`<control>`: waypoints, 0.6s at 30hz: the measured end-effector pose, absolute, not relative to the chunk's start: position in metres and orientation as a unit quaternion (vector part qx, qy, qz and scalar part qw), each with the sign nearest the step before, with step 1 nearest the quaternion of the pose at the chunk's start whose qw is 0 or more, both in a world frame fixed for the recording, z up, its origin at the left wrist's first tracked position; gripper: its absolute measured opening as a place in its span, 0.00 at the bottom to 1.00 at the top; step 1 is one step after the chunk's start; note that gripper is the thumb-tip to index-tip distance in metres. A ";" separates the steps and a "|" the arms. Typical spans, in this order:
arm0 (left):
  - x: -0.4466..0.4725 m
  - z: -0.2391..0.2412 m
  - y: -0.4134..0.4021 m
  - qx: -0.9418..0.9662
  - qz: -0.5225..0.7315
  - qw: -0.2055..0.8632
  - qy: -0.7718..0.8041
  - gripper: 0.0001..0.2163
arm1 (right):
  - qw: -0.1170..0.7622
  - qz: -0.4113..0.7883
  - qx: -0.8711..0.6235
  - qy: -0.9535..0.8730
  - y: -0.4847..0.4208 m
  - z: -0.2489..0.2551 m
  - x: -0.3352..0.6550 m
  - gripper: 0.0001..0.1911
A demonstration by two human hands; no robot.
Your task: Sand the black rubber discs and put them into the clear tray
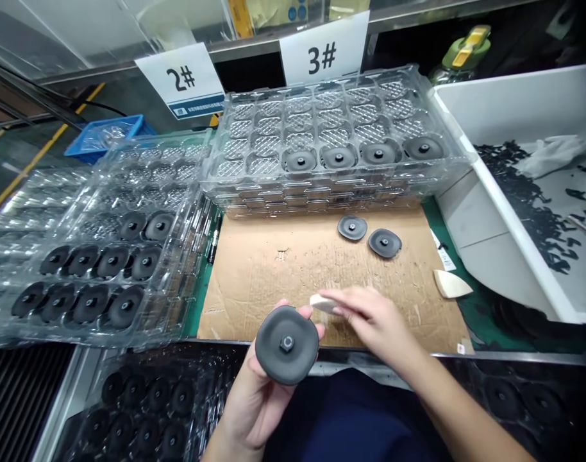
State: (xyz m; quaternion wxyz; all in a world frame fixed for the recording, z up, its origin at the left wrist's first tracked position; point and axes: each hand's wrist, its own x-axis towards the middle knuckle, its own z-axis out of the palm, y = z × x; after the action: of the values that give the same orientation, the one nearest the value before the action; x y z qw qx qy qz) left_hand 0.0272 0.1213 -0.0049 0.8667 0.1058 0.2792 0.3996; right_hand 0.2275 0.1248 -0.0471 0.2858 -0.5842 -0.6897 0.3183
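Note:
My left hand [254, 398] holds a round dark grey rubber disc [286, 344] with a small hub in its middle, just above the near edge of a cardboard sheet [274, 269]. My right hand [370, 317] pinches a small white wedge-shaped piece [323, 303], its tip right beside the disc's upper right rim. Two more grey discs [352, 227] [384, 243] lie loose on the cardboard, further back.
A clear blister tray [254, 173] at the back holds several discs under a "3#" sign [324, 56]. Another clear tray [177, 301] with discs sits left, under "2#" [181, 78]. A white bin [470, 212] of small black parts stands right. A second white wedge [451, 283] lies nearby.

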 end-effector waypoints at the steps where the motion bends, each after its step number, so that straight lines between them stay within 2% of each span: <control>1: 0.027 -0.006 0.122 0.103 0.405 0.866 0.274 0.20 | 0.272 0.318 -0.583 -0.697 0.119 -0.058 0.225 0.17; 4: 0.030 -0.005 0.123 0.092 0.400 0.868 0.279 0.20 | 0.255 0.311 -0.587 -0.702 0.110 -0.069 0.221 0.16; 6: 0.033 -0.003 0.124 0.088 0.383 0.871 0.293 0.21 | 0.272 0.307 -0.610 -0.678 0.114 -0.053 0.221 0.15; 9: 0.037 -0.002 0.123 0.089 0.395 0.858 0.315 0.22 | 0.375 0.285 -0.634 -0.613 0.120 -0.006 0.215 0.15; 12: 0.040 -0.004 0.123 0.097 0.413 0.845 0.327 0.19 | 0.464 0.233 -0.556 -0.649 0.118 0.036 0.197 0.17; 14: 0.041 -0.006 0.123 0.098 0.405 0.844 0.339 0.17 | 0.456 0.221 -0.492 -0.708 0.113 0.047 0.186 0.17; 18: 0.040 -0.007 0.123 0.097 0.425 0.816 0.380 0.19 | 0.362 0.296 -0.464 -0.752 0.117 0.045 0.178 0.13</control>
State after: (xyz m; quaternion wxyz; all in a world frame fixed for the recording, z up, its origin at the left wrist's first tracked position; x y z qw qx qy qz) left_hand 0.0402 0.1235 -0.0068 0.8157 0.0972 0.3802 0.4251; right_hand 0.1779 0.1167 0.0448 0.3619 -0.4639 -0.7525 0.2960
